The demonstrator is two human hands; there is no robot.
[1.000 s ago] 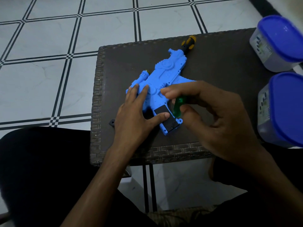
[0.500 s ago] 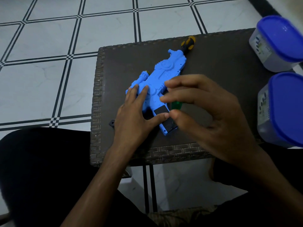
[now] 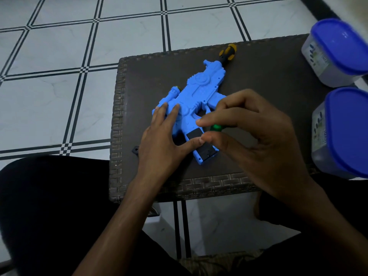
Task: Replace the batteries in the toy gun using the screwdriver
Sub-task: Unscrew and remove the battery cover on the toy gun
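Head view, left to right: one small dark piece [image 3: 136, 150] lies at the near left edge of one dark woven-rimmed table [image 3: 268, 80], just left of the left hand [image 3: 163, 140]. That hand rests flat on the toy gun [image 3: 194, 102], fingers straight and slightly spread over the body, the thumb stretched across the black panel on the grip. The single toy gun is bright blue plastic with moulded ribs, a round boss and small screw holes; it lies flat on its side near the table's middle, set diagonally, grip toward the person, with a small scope-like barrel on its left flank. At its far end one yellow-and-black screwdriver handle [image 3: 227, 53] pokes out from behind it. The right hand [image 3: 256, 140] hovers over the grip, its thumb and fingertips pinched on one green screwdriver [image 3: 216, 127], of which only a bit of handle shows. At the right edge stand two clear containers with blue lids, one farther [image 3: 336, 52] and one nearer [image 3: 342, 132]; both carry printed labels too blurred to read.
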